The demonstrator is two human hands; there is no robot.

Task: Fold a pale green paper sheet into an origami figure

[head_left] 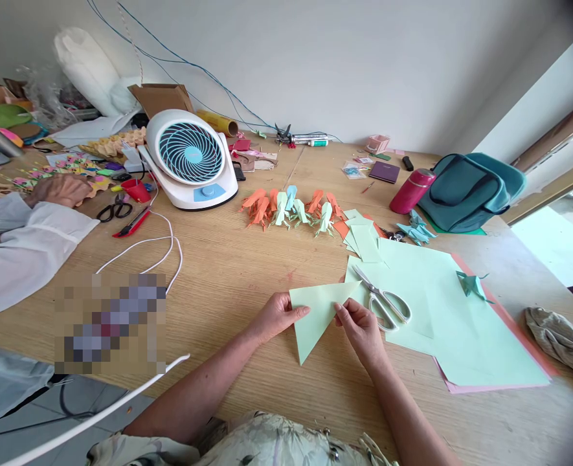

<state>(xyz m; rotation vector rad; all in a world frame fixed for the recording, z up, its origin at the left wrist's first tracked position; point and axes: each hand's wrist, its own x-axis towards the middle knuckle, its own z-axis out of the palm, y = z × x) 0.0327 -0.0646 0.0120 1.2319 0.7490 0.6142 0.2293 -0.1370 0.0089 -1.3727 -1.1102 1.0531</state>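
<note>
A pale green sheet of paper (315,317), folded into a triangle, is held up between my two hands just above the table. My left hand (280,317) pinches its left edge, thumb on top. On the slanting right edge, my right hand (359,325) grips it between thumb and fingertips. Beside my right hand lie white-handled scissors (386,301), resting on large pale green sheets (461,323). Behind the triangle stand several folded paper figures (281,208) in orange, green and blue. Small green paper pieces (365,241) lie to their right.
A white fan (189,162) stands at back left, its cable running forward. At far left another person's hand (63,189) works near black scissors (114,210) and a red cutter (131,222). A pink bottle (412,191) and teal bag (471,191) are at back right.
</note>
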